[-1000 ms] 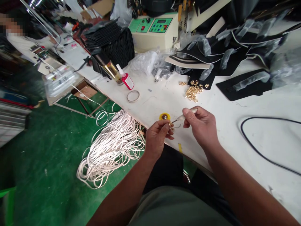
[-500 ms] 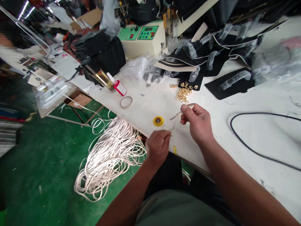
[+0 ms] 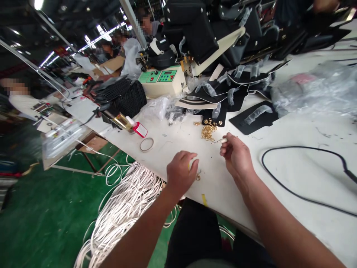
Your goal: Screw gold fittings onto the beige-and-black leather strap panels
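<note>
My left hand (image 3: 181, 172) is closed around a small yellow disc (image 3: 190, 164), which shows only in part between thumb and fingers. A small gold ring (image 3: 198, 177) lies on the white table just below the thumb. My right hand (image 3: 236, 152) pinches a thin screwdriver-like tool (image 3: 223, 140) with a whitish handle, its metal tip pointing left. Just beyond that tip is a pile of gold metal rings (image 3: 208, 132), with several more on the edge of a black piece.
On the left stand a red-and-white bottle (image 3: 140, 129), a tape ring (image 3: 146, 144) and a control box (image 3: 164, 82). Black cut pieces (image 3: 252, 118) and plastic wrapping (image 3: 315, 93) lie behind. A black cable (image 3: 290, 147) curves at right. White cord (image 3: 119, 208) heaps on the floor.
My view has tilted up. My left hand has moved over the yellow disc and closed on it; a gold ring now lies beside it. My right hand's tool is nearer the gold pile.
</note>
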`<state>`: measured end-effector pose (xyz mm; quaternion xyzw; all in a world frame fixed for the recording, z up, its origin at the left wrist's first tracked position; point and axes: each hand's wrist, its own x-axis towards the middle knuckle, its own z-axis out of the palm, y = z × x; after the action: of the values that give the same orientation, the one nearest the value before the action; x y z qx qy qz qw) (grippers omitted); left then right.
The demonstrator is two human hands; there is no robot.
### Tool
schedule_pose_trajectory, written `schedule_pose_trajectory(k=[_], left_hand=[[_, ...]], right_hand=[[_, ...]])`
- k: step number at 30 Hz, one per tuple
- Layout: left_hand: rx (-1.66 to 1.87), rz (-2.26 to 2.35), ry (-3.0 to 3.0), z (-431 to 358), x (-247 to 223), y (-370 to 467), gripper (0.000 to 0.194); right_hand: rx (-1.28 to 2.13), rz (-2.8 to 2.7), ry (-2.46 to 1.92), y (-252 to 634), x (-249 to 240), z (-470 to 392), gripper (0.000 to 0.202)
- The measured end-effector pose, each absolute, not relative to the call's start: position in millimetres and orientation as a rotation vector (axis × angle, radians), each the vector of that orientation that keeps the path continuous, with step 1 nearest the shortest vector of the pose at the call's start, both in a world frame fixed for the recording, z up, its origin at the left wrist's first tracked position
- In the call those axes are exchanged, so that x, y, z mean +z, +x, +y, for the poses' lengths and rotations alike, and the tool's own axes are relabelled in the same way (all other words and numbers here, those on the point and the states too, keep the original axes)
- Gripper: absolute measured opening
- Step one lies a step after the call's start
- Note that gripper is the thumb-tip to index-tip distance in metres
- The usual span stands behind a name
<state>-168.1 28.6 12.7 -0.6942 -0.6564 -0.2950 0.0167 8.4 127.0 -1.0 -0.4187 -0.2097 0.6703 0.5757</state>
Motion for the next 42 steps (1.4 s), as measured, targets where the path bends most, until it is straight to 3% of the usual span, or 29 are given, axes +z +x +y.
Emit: schedule_pose_trajectory(k=[7,17,25,29,37,42], left_hand=[[-0.381,-2.382,-2.309,152.9,11.7,-174.7,0.020],[-0.541,-2.490,-2.360,175.6,-11.2,-178.8,0.007],[-1.121,-2.599,-2.215,146.9,-5.1,-216.9,0.024],[-1.604,-2.737,-1.933,99.9,0.6,-246.7,0.018],[-2.502,-2.814,-1.199,1.3,-12.0,-246.8,0.051],[-2.722,-2.817,-1.015,-21.9,-12.3,-227.2,0.046]], right_hand=[[1.584,-0.480,-0.978,12.1,2.8,131.6,0.030],[1.683,-0.518,-0.940,8.8,1.7,129.2,0.031],[1.758,-0.721,-0.924,0.3,1.3,112.3,0.028],[1.735,-1.156,-0.997,-14.6,-6.4,94.8,0.038],[1.522,-1.615,-1.147,-35.1,-32.2,76.8,0.054],[1.491,-1.705,-1.177,-34.5,-30.6,75.7,0.051]])
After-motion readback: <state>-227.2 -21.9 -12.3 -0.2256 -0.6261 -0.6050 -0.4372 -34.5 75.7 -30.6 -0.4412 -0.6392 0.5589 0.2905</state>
